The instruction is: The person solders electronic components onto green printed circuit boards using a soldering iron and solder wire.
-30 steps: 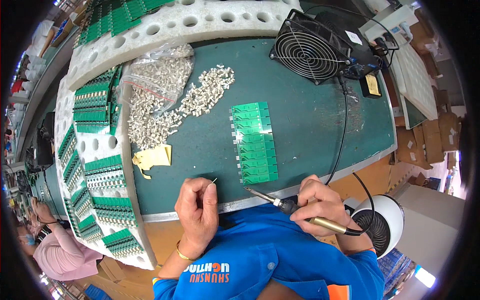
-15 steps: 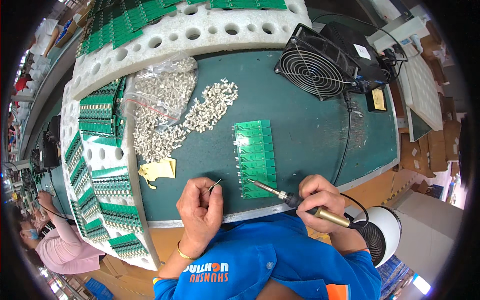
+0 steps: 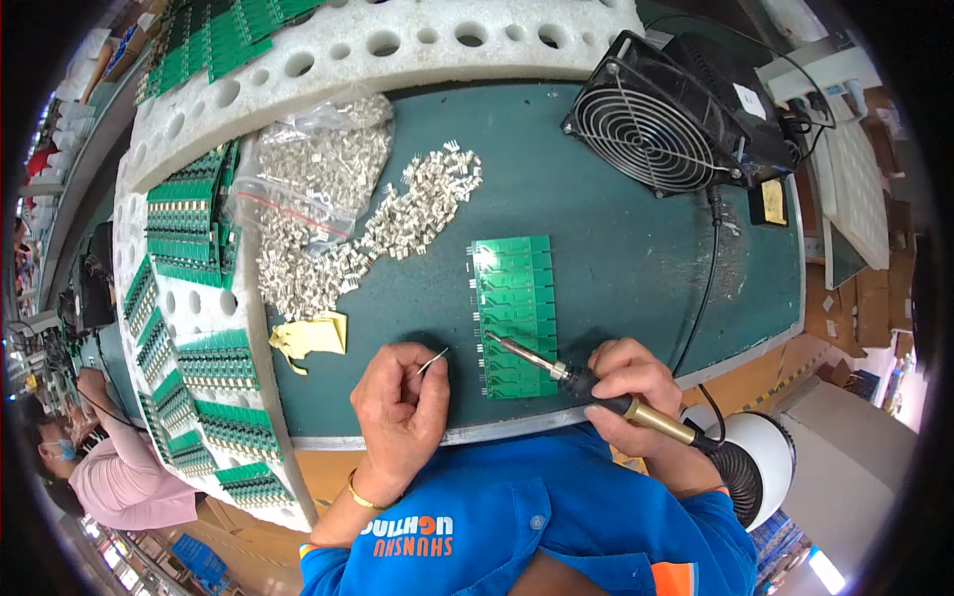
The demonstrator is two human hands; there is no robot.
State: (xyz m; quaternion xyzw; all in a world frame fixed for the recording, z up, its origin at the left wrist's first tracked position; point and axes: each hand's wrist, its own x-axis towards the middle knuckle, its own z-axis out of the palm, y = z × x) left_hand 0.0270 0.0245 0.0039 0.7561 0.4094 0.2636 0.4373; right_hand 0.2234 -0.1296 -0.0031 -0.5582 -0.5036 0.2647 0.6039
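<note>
A panel of green circuit boards lies flat on the dark green bench mat, with small white pieces along its left edge. My right hand is closed round a soldering iron, whose tip is at the left edge of the panel, in its lower half. Left of the panel, my left hand pinches a thin piece of solder wire between thumb and forefinger, its end apart from the iron's tip. Loose small white connectors lie in a heap beyond my left hand.
An open plastic bag spills more connectors beside a yellow scrap. White foam racks with green boards line the left and back. A black fan and a sponge holder stand back right. Another person sits far left.
The iron's tip has shifted slightly up along the panel's left edge, and my left hand's wire points more to the right. The view has shifted a little.
</note>
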